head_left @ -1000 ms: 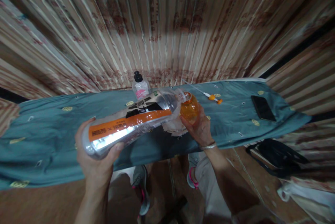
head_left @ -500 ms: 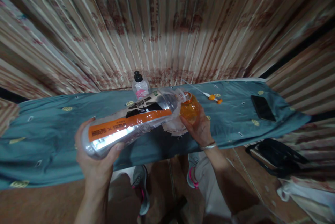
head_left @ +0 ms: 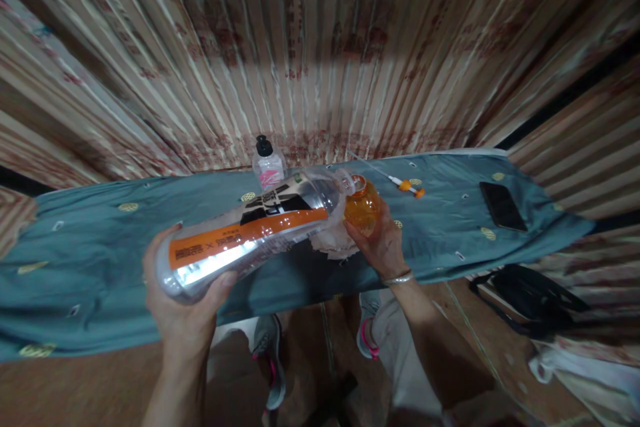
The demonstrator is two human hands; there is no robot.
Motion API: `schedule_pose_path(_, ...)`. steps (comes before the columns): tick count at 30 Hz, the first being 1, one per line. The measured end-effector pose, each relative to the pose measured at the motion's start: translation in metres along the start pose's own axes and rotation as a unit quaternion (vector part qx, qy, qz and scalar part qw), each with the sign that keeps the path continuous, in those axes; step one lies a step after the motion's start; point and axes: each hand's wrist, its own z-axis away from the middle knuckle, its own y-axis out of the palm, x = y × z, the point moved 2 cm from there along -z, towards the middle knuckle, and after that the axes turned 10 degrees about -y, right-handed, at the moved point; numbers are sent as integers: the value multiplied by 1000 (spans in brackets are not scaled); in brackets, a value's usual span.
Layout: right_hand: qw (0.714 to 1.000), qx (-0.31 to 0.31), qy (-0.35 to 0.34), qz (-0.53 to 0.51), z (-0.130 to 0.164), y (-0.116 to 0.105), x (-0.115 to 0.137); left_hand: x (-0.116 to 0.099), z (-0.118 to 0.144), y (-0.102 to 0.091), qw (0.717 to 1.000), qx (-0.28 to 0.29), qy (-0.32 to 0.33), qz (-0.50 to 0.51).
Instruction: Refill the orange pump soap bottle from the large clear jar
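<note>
My left hand (head_left: pixel 187 307) is wrapped round the base of a large clear drink bottle (head_left: pixel 250 234) with an orange, silver and black label. The bottle is tilted, its neck pointing right and resting at the mouth of a small orange translucent bottle (head_left: pixel 363 210). That small bottle sits in the closed fingers of my right hand (head_left: pixel 383 244), which has a bracelet at the wrist. Below the two necks lies a crumpled whitish tissue or cloth (head_left: pixel 335 240). Whether liquid is flowing between the bottles I cannot tell.
A clear pump bottle (head_left: pixel 269 167) with a black top stands at the back. An orange-and-white pump head with a tube (head_left: pixel 407 187) lies to the right, then a black phone (head_left: pixel 501 206). Green patterned cloth (head_left: pixel 100 234) covers the narrow table. A black bag (head_left: pixel 530 300) is at lower right.
</note>
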Motion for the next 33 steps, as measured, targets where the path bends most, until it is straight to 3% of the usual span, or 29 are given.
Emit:
schedule_pose_path(8, 1000, 3, -1, -4, -1, -1, -1, -3, 2, 0, 999, 18, -14, -42)
schedule_pose_path(33, 1000, 5, 3, -9, -2, -1, 1, 2, 0, -1, 1000, 8, -10, 24)
